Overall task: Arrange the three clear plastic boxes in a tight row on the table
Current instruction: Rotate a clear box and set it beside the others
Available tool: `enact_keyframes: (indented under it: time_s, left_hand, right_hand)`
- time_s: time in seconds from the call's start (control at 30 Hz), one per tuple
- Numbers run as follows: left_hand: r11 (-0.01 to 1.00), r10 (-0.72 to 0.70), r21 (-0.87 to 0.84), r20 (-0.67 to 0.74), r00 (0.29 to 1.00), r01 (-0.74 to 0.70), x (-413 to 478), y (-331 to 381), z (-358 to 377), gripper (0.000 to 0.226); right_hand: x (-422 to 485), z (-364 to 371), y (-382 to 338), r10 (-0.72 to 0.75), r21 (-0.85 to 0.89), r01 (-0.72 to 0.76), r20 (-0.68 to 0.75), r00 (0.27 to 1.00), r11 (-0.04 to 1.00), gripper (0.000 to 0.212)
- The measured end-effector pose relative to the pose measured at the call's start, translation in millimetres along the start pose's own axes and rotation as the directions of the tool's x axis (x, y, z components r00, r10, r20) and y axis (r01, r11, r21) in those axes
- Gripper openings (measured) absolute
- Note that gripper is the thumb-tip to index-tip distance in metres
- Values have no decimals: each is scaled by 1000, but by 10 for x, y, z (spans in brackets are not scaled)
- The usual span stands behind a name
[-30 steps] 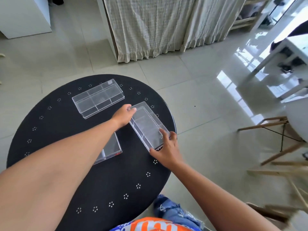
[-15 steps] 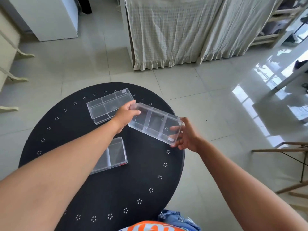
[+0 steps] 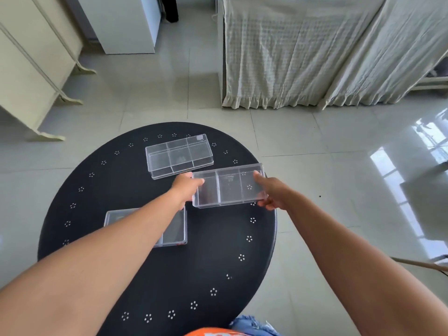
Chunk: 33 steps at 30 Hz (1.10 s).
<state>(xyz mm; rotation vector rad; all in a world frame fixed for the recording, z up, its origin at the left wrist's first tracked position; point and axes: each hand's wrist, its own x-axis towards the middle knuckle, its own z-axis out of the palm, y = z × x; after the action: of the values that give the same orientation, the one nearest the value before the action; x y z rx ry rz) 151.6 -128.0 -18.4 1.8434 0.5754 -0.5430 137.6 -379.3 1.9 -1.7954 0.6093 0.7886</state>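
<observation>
Starting at the left of the round black table (image 3: 135, 282), we see the near box (image 3: 174, 229) lying flat on the near-left part of the top; our left forearm crosses over it and hides most of its left half, so we cannot tell how many compartments it has. Further along, the far box (image 3: 179, 154) rests toward the far edge, its long axis running left to right with a slight tilt. Our left hand (image 3: 185, 187) is closed over the left short end of the held box (image 3: 229, 186), thumb on top, fingers hidden beneath; the right hand (image 3: 269, 192) clamps the right short end, index finger along the upper edge, other fingers curled under the near corner. The held box sits between the two hands, just near and right of the far box; their corners look close, though whether they touch, or whether the held box is resting on the table or raised off it, we cannot make out through clear plastic. Its long axis lies roughly parallel to the far box's; we judge the coming move turns on sliding it left and far until the long sides meet. Both hands are equally placed for that; the near box lies well apart toward us, nearer our left hand.
</observation>
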Motion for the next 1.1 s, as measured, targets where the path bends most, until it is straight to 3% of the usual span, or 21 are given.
enact_keyframes:
  time_s: [0.1, 0.3, 0.47, 0.6, 0.73, 0.87, 1.0, 1.1]
  left_hand:
    - [999, -33, 6, -32, 999, 34, 11, 10, 50, 41]
    - [996, -68, 50, -71, 995, 71, 18, 46, 146, 70]
    - [993, -77, 83, -84, 993, 84, -6, 83, 193, 74]
    - [990, -80, 104, -97, 992, 90, -14, 99, 182, 73]
    - [986, -48, 156, -120, 992, 66, -31, 139, 108, 71]
    - [964, 128, 259, -232, 964, -66, -54, 202, -142, 55]
    - [923, 244, 366, -324, 914, -117, 20, 205, -524, 49]
    - [920, 238, 386, -405, 883, -71, 116, 158, -810, 66]
  right_hand:
    - [58, 25, -5, 13, -75, -16, -37, 999, 997, 50]
    - [213, 56, 65, 45, -95, -51, -63, 997, 994, 51]
    - [251, 20, 100, 37, -114, -46, -76, 996, 992, 45]
    - [246, -14, 70, 50, -251, -69, -83, 995, 966, 45]
    - [307, -31, 14, -89, -420, -20, -238, 967, 907, 51]
    - [318, 24, -183, -295, -480, 107, -338, 894, 871, 58]
    - [313, 187, -439, -432, -589, 211, -265, 862, 780, 61]
    - [318, 364, -656, -468, -573, 303, -163, 869, 762, 66]
